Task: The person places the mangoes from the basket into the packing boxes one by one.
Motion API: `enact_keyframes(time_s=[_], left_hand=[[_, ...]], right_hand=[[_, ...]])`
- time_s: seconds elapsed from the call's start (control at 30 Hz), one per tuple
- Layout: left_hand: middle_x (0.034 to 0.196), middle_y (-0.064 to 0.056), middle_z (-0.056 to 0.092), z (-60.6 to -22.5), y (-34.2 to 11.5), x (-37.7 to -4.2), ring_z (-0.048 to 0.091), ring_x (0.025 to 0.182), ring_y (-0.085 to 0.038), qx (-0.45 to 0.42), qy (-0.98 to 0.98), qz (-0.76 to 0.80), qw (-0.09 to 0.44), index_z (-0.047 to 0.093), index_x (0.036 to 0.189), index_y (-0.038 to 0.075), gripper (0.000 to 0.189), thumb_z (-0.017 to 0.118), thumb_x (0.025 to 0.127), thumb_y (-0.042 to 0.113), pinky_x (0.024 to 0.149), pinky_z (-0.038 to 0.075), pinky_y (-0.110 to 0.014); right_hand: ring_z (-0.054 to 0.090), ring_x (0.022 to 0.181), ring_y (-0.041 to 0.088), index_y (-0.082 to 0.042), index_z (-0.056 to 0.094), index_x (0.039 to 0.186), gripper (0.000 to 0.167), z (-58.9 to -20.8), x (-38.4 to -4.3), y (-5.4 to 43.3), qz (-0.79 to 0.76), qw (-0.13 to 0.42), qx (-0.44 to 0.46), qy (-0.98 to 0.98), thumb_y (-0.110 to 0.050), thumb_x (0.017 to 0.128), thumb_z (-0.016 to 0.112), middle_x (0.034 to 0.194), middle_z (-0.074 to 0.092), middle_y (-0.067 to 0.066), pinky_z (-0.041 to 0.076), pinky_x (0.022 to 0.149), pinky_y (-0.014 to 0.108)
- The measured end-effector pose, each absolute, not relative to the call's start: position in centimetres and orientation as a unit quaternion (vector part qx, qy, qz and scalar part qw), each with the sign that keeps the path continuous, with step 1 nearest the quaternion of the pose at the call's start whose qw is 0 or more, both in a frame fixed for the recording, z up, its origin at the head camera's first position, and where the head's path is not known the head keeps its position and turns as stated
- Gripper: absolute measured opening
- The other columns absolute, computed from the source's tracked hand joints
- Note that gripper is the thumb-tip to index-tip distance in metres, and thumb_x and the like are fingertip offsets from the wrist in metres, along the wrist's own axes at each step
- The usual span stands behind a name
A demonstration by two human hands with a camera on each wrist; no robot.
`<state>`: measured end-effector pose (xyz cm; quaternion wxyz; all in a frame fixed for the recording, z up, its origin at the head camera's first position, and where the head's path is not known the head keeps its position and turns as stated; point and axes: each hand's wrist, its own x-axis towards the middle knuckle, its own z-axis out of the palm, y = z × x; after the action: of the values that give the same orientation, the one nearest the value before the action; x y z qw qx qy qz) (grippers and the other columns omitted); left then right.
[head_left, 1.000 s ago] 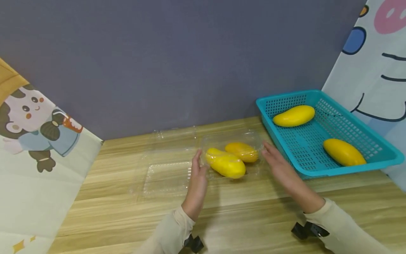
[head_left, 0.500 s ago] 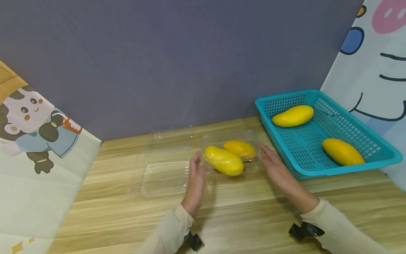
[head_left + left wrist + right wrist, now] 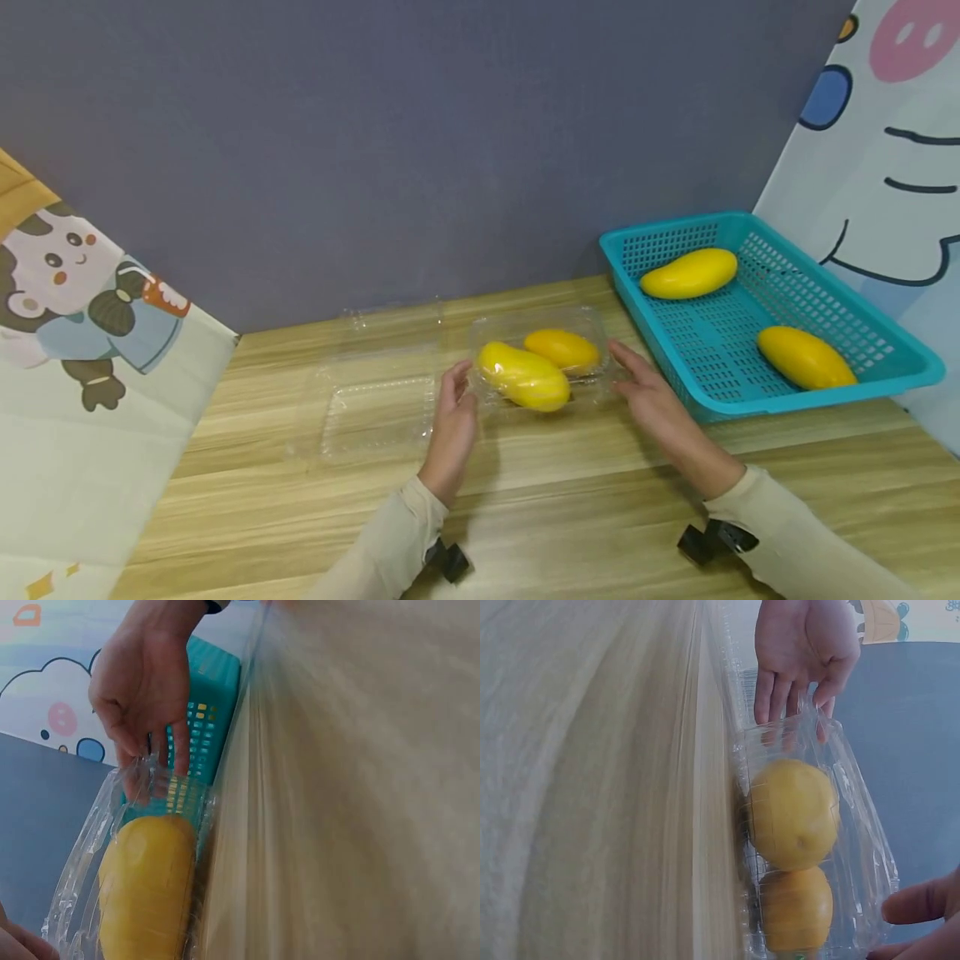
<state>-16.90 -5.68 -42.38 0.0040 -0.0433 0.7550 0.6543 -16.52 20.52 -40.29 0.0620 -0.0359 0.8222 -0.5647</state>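
Observation:
A clear plastic clamshell box (image 3: 588,321) with two yellow mangoes inside sits in the middle of the head view. The paler near mango (image 3: 525,377) lies across the front, the deeper yellow one (image 3: 564,351) behind it. My left hand (image 3: 452,433) grips the box's left end, thumb toward me. At the opposite end my right hand (image 3: 660,408) does the same, thumb and fingers either side of the rim. In the right wrist view the left hand (image 3: 806,656) has thumb and fingers at the box's corner; the left wrist view shows the right hand (image 3: 146,690) likewise.
An empty clear plastic container (image 3: 378,383) with its lid open stands just left of my left hand. To the right is a turquoise basket (image 3: 708,408) holding two more mangoes, one at the back (image 3: 690,273) and one in front (image 3: 806,358). A grey wall (image 3: 375,167) rises behind.
Both hands have closed in on the box ends, and the box with its mangoes has risen slightly and shifted left. The empty container has slid a little left.

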Motion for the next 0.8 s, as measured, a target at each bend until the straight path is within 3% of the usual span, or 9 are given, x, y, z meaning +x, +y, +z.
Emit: enact_keyframes(time_s=[0.2, 0.33, 0.4, 0.53, 0.63, 0.7, 0.8], left_hand=[[0.145, -0.018, 0.044, -42.7, -5.2, -16.8, 0.047, 0.131, -0.035, -0.075, 0.744, 0.664, 0.002, 0.037, 0.147, 0.016, 0.047, 0.042, 0.100, 0.013, 0.109, 0.043, -0.054], [0.127, -0.017, 0.047, -42.7, -5.0, -16.7, 0.054, 0.104, -0.026, -0.103, 0.727, 0.679, 0.007, 0.035, 0.143, 0.007, 0.047, 0.041, 0.097, 0.012, 0.092, 0.048, -0.039], [0.121, -0.015, 0.046, -42.6, -4.9, -16.6, 0.053, 0.097, -0.025, -0.109, 0.717, 0.688, 0.016, 0.035, 0.140, 0.004, 0.045, 0.040, 0.096, 0.013, 0.089, 0.048, -0.037], [0.120, -0.013, 0.046, -42.6, -4.9, -16.5, 0.055, 0.099, -0.026, -0.116, 0.707, 0.697, 0.035, 0.037, 0.136, 0.002, 0.044, 0.042, 0.094, 0.014, 0.091, 0.048, -0.036], [0.108, -0.008, 0.047, -42.5, -4.9, -16.4, 0.051, 0.092, -0.021, -0.117, 0.708, 0.695, 0.046, 0.038, 0.134, 0.002, 0.043, 0.042, 0.093, 0.013, 0.082, 0.046, -0.030], [0.097, -0.003, 0.045, -42.4, -4.9, -16.4, 0.046, 0.085, -0.017, -0.116, 0.708, 0.694, 0.056, 0.036, 0.133, 0.002, 0.042, 0.041, 0.093, 0.013, 0.072, 0.041, -0.026], [0.088, 0.000, 0.042, -42.3, -5.0, -16.4, 0.042, 0.080, -0.014, -0.114, 0.710, 0.691, 0.071, 0.036, 0.129, 0.003, 0.036, 0.040, 0.095, 0.015, 0.065, 0.036, -0.023]], right_hand=[[0.018, 0.151, 0.038, -0.004, 0.017, 0.158, 0.060, -40.5, -16.6, 20.4, -0.632, 0.061, 0.012, 0.772, -0.003, 0.102, 0.036, 0.165, 0.018, 0.020, 0.029, 0.120, 0.052], [0.032, 0.142, 0.032, -0.002, 0.017, 0.157, 0.057, -40.8, -16.8, 20.3, -0.662, 0.061, 0.055, 0.745, -0.005, 0.103, 0.035, 0.160, 0.025, 0.021, 0.040, 0.103, 0.027], [0.040, 0.131, 0.025, -0.001, 0.018, 0.156, 0.055, -41.0, -16.9, 20.2, -0.668, 0.062, 0.074, 0.738, -0.007, 0.104, 0.035, 0.156, 0.028, 0.022, 0.044, 0.093, 0.020], [0.047, 0.104, 0.008, 0.001, 0.020, 0.154, 0.054, -41.3, -17.1, 20.3, -0.681, 0.069, 0.099, 0.722, -0.012, 0.104, 0.036, 0.138, 0.042, 0.016, 0.053, 0.081, 0.020], [0.052, 0.089, 0.004, 0.001, 0.024, 0.149, 0.050, -41.5, -17.0, 20.4, -0.690, 0.086, 0.113, 0.710, -0.013, 0.103, 0.038, 0.112, 0.053, 0.005, 0.055, 0.072, 0.022], [0.055, 0.080, 0.005, 0.001, 0.030, 0.139, 0.040, -41.6, -17.0, 20.4, -0.700, 0.102, 0.118, 0.697, -0.013, 0.103, 0.037, 0.096, 0.055, 0.001, 0.055, 0.068, 0.023], [0.060, 0.074, 0.009, -0.002, 0.039, 0.118, 0.020, -41.7, -17.1, 20.5, -0.717, 0.125, 0.116, 0.675, -0.013, 0.101, 0.037, 0.086, 0.055, 0.000, 0.058, 0.066, 0.025]])
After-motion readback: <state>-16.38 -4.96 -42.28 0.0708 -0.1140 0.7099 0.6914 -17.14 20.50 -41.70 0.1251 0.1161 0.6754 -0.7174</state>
